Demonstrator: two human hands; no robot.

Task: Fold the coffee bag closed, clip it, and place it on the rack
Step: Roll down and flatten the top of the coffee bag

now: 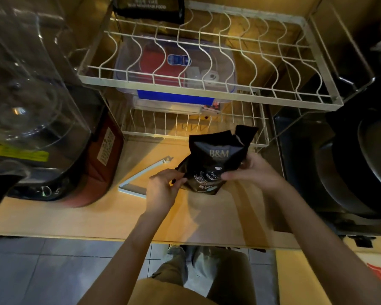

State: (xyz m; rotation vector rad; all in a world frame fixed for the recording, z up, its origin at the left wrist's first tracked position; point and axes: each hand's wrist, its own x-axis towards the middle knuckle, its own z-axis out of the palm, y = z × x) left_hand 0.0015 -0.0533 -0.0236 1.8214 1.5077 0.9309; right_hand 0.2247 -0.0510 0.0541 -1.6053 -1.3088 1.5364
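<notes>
A black coffee bag (216,157) marked "B&M" is held just above the wooden counter, its open top pointing away from me and crumpled. My left hand (163,190) pinches the bag's left edge near the bottom. My right hand (251,170) grips its right side. A long white bag clip (141,177) lies open in a V on the counter, just left of my left hand. The white wire rack (207,89) stands behind the bag, with an upper tier and a lower tier (191,133).
A second black coffee bag (150,7) rests at the upper tier's far left. A clear plastic box (174,62) with a blue lid sits under the upper tier. A glass-domed appliance (31,95) and a red pouch (101,166) crowd the left; dark pans (361,161) fill the right.
</notes>
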